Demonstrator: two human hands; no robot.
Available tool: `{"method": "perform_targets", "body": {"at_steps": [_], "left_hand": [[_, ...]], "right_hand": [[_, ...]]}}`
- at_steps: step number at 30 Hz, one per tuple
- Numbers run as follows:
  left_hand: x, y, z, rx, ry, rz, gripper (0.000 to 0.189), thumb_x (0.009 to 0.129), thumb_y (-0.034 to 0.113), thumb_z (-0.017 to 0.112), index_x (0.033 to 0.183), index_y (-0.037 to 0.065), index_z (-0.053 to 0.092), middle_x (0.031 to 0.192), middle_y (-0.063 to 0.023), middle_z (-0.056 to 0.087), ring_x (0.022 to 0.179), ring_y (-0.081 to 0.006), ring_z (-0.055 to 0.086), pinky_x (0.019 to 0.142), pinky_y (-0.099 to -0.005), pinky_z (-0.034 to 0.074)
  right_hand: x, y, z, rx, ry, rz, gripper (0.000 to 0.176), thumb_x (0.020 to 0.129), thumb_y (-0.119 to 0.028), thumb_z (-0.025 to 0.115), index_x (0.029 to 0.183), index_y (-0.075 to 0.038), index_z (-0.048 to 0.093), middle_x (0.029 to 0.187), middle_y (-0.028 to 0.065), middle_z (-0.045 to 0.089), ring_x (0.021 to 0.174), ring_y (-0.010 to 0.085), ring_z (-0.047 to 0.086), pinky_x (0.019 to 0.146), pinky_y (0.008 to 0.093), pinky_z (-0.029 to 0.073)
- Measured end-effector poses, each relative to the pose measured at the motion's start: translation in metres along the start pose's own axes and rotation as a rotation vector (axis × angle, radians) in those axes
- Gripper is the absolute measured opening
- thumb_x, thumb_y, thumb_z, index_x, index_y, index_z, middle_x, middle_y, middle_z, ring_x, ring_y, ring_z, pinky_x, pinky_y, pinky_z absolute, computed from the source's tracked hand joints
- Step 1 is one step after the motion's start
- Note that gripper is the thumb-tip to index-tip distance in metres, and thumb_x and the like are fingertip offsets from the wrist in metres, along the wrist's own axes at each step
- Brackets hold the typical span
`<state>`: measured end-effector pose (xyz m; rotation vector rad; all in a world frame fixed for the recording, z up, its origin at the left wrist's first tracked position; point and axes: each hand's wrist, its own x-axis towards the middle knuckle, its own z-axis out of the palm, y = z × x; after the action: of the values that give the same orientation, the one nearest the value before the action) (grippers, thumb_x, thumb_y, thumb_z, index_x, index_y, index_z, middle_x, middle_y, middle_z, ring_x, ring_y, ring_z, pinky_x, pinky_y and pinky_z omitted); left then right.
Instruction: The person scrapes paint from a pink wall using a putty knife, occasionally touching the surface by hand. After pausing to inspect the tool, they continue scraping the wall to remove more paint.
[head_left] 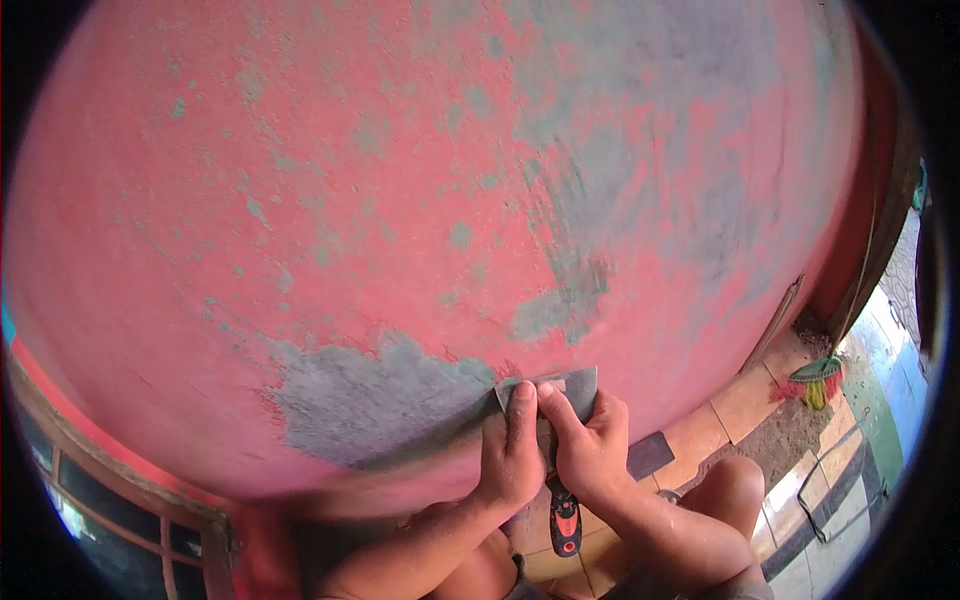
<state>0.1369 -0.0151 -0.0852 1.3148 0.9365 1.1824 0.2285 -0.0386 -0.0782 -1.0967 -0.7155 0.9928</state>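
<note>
Both hands grip a wide scraper with a black and red handle that hangs down toward me. My left hand is closed on the left side of the blade, its thumb pressed flat on the metal. On the other side my right hand is closed too, with its thumb beside the left one. The blade's upper edge is at the pink wall, just right of a large bare grey patch. More grey-green spots and scraped streaks spread over the wall above.
A green, red and yellow broom head is at the right, near a patch of loose dirt on the tiled floor. A dark flat rectangular piece lies by the wall's base. Lower left is a framed glass panel. A thin dark cord crosses the floor.
</note>
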Motion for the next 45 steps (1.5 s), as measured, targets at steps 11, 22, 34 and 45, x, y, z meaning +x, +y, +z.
{"method": "perform_targets", "body": {"at_steps": [11,22,34,45], "left_hand": [[0.007,-0.001,0.0,0.041,-0.01,0.087,0.046,0.108,0.036,0.041,0.09,0.0,0.063,0.078,0.001,0.059,0.074,-0.0059,0.055,0.06,-0.0258,0.044],[0.012,-0.001,0.0,0.084,-0.016,0.081,0.046,0.107,0.037,0.041,0.092,0.001,0.066,0.086,-0.0017,0.063,0.08,-0.0102,0.058,0.07,-0.0281,0.047],[0.017,0.016,0.001,0.068,-0.059,0.047,0.048,0.108,0.036,0.042,0.09,-0.003,0.064,0.08,-0.0028,0.064,0.08,-0.0103,0.06,0.064,-0.0304,0.048],[0.015,0.009,0.005,0.021,-0.07,0.025,0.045,0.108,0.034,0.042,0.095,-0.002,0.065,0.087,-0.0039,0.065,0.085,-0.0103,0.06,0.069,-0.0293,0.048]], "right_hand": [[0.002,0.003,0.004,0.024,0.03,-0.06,0.025,0.092,-0.019,0.068,0.086,0.005,0.069,0.074,0.0012,0.067,0.069,0.0055,0.056,0.06,0.0265,0.047],[0.005,0.001,0.001,0.005,0.033,-0.091,0.024,0.092,-0.018,0.069,0.086,0.005,0.069,0.074,0.0011,0.067,0.069,0.0055,0.056,0.06,0.0265,0.047],[0.009,-0.027,0.005,0.096,0.048,-0.095,0.025,0.092,-0.019,0.068,0.083,0.004,0.067,0.07,-0.0003,0.063,0.063,0.0065,0.054,0.055,0.0277,0.045],[0.006,-0.019,0.0,0.091,0.053,-0.068,0.024,0.092,-0.019,0.068,0.086,0.004,0.068,0.073,-0.0002,0.064,0.068,0.0064,0.056,0.06,0.0266,0.047]]}}
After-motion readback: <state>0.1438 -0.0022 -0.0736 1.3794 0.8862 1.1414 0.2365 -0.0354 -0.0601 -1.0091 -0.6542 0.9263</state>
